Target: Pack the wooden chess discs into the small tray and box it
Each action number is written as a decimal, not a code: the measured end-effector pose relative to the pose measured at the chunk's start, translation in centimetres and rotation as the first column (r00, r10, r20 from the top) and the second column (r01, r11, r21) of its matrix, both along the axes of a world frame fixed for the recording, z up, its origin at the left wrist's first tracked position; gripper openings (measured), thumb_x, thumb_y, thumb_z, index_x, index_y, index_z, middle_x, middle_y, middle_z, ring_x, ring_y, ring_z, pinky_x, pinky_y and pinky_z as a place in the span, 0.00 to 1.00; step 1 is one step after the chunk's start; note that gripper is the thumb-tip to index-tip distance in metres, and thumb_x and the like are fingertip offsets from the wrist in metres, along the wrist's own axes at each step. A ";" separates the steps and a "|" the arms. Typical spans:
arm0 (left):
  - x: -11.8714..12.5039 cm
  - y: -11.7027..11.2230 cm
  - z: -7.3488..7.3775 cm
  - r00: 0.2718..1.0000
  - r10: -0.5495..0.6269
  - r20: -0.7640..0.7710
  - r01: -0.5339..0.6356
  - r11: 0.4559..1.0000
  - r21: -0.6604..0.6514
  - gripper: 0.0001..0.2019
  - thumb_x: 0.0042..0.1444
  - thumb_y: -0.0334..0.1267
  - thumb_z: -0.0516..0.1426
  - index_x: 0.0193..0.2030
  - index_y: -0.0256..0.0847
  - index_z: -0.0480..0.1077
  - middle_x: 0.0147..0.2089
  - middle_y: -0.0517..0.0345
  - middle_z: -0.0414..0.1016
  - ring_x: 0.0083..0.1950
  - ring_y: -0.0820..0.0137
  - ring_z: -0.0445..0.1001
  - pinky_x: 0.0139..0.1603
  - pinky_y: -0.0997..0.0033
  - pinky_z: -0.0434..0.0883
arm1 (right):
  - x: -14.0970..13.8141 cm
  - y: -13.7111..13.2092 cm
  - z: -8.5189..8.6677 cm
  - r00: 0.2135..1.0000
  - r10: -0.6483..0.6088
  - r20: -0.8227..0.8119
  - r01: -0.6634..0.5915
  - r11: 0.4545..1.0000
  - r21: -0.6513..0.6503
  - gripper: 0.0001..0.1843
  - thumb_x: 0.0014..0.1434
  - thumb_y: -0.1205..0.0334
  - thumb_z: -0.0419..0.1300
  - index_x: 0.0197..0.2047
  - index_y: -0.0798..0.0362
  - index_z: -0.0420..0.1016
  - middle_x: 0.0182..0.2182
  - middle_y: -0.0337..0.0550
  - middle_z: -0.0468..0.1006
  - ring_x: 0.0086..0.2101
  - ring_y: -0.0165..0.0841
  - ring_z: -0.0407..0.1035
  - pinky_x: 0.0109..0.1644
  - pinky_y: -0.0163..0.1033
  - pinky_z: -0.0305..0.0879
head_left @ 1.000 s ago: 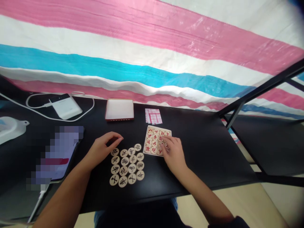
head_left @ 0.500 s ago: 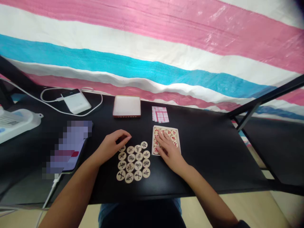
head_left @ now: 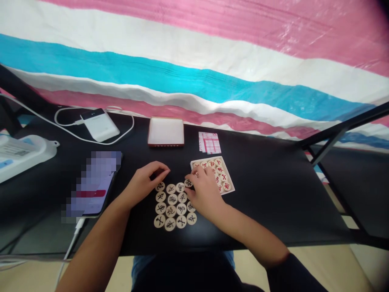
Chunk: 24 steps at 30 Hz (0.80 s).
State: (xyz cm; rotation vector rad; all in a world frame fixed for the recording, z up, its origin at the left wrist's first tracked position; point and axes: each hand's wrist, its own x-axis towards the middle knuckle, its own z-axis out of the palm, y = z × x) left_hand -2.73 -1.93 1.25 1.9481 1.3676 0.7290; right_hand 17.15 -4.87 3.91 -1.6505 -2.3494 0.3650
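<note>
Round xiangqi pieces with black characters (head_left: pixel 170 211) lie face up in rough rows on the black table. My right hand (head_left: pixel 206 192) has thumb and fingers around the xiangqi piece (head_left: pixel 189 183) at the top right of these rows. Partly behind that hand is a white box tray (head_left: pixel 230 178) of red-character pieces (head_left: pixel 220 170), turned at an angle; the hand hides its left part. My left hand (head_left: pixel 146 182) hovers at the rows' upper left corner, near a black piece (head_left: pixel 160 186). Its thumb and fingertips are drawn together, with nothing visible between them.
An upturned box lid (head_left: pixel 165 132) stands at the back, left of some folded pink-and-white paper (head_left: pixel 209 142). On the left are a phone (head_left: pixel 95 184) on a cable, a white power bank (head_left: pixel 101 125) and a white power strip (head_left: pixel 27 152). Striped sheeting (head_left: pixel 194 81) hangs behind.
My right hand has moved left from the red pieces to the top right black piece. The tray has turned at an angle. My left hand has stayed nearly still.
</note>
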 end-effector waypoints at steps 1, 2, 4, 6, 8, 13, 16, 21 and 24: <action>0.0 0.0 0.0 1.000 0.000 0.003 0.000 1.000 0.002 0.11 0.57 0.45 0.51 0.37 0.41 0.69 0.37 0.58 0.73 0.38 0.71 0.71 0.36 0.75 0.67 | -0.1 0.1 0.0 1.000 0.016 0.026 -0.015 1.000 -0.014 0.12 0.51 0.64 0.59 0.40 0.54 0.74 0.40 0.50 0.69 0.42 0.43 0.57 0.45 0.49 0.59; 0.0 0.0 0.0 1.000 0.000 0.007 0.000 1.000 0.004 0.10 0.57 0.44 0.51 0.37 0.41 0.68 0.38 0.58 0.72 0.38 0.71 0.71 0.36 0.75 0.67 | -0.2 0.3 0.1 0.998 0.029 0.054 -0.028 0.999 -0.025 0.11 0.51 0.64 0.58 0.40 0.55 0.74 0.39 0.50 0.70 0.42 0.43 0.58 0.45 0.50 0.59; 0.0 0.1 0.0 1.000 -0.003 0.014 0.003 1.000 0.011 0.10 0.57 0.44 0.51 0.37 0.41 0.68 0.38 0.58 0.72 0.39 0.71 0.71 0.39 0.74 0.67 | -0.4 0.5 0.1 0.993 0.054 0.102 -0.050 0.998 -0.046 0.11 0.52 0.65 0.57 0.39 0.55 0.75 0.37 0.50 0.72 0.41 0.44 0.58 0.45 0.50 0.59; 0.0 0.1 0.1 1.000 -0.006 0.017 0.005 1.000 0.014 0.10 0.57 0.43 0.51 0.37 0.40 0.68 0.37 0.58 0.72 0.38 0.72 0.71 0.40 0.74 0.67 | -0.4 0.7 0.2 0.988 0.088 0.125 -0.080 0.994 -0.069 0.11 0.52 0.69 0.56 0.39 0.55 0.75 0.36 0.49 0.73 0.41 0.43 0.58 0.44 0.49 0.59; 0.0 0.1 0.1 1.000 -0.008 0.013 0.008 1.000 0.014 0.10 0.57 0.43 0.51 0.37 0.40 0.68 0.37 0.58 0.72 0.38 0.72 0.71 0.39 0.74 0.67 | -0.3 0.8 0.3 0.986 0.123 0.117 -0.112 0.989 -0.094 0.15 0.49 0.74 0.55 0.40 0.55 0.75 0.36 0.48 0.74 0.41 0.42 0.59 0.44 0.47 0.59; -0.2 0.0 0.0 1.000 -0.020 -0.004 0.020 1.000 0.017 0.11 0.58 0.45 0.50 0.38 0.41 0.68 0.38 0.58 0.73 0.38 0.71 0.71 0.35 0.75 0.67 | 0.0 0.8 0.2 0.988 0.110 0.107 -0.105 0.993 -0.049 0.18 0.49 0.73 0.57 0.44 0.55 0.72 0.40 0.48 0.73 0.41 0.42 0.59 0.43 0.46 0.59; -0.2 0.0 0.0 1.000 -0.024 -0.009 0.024 0.999 0.022 0.11 0.58 0.45 0.50 0.38 0.41 0.68 0.38 0.58 0.73 0.38 0.71 0.71 0.36 0.75 0.67 | -0.1 0.7 -0.1 0.987 0.095 0.132 -0.093 0.995 -0.021 0.12 0.52 0.69 0.57 0.41 0.55 0.73 0.39 0.49 0.73 0.40 0.43 0.59 0.43 0.47 0.59; -0.3 0.0 0.1 1.000 -0.012 -0.015 0.012 0.999 0.030 0.12 0.57 0.46 0.50 0.38 0.41 0.69 0.38 0.58 0.73 0.38 0.71 0.71 0.36 0.75 0.68 | 0.6 0.4 -0.2 0.994 0.106 -0.007 -0.106 0.994 0.016 0.14 0.52 0.73 0.55 0.43 0.54 0.72 0.40 0.47 0.74 0.41 0.40 0.60 0.45 0.45 0.59; -0.3 0.0 0.1 1.000 -0.023 -0.011 0.023 0.999 0.031 0.12 0.58 0.46 0.50 0.38 0.42 0.69 0.38 0.58 0.73 0.38 0.71 0.71 0.38 0.75 0.68 | 1.8 1.0 0.2 0.989 0.047 -0.140 -0.034 0.995 0.093 0.17 0.52 0.74 0.53 0.45 0.53 0.70 0.43 0.44 0.73 0.41 0.38 0.60 0.47 0.45 0.59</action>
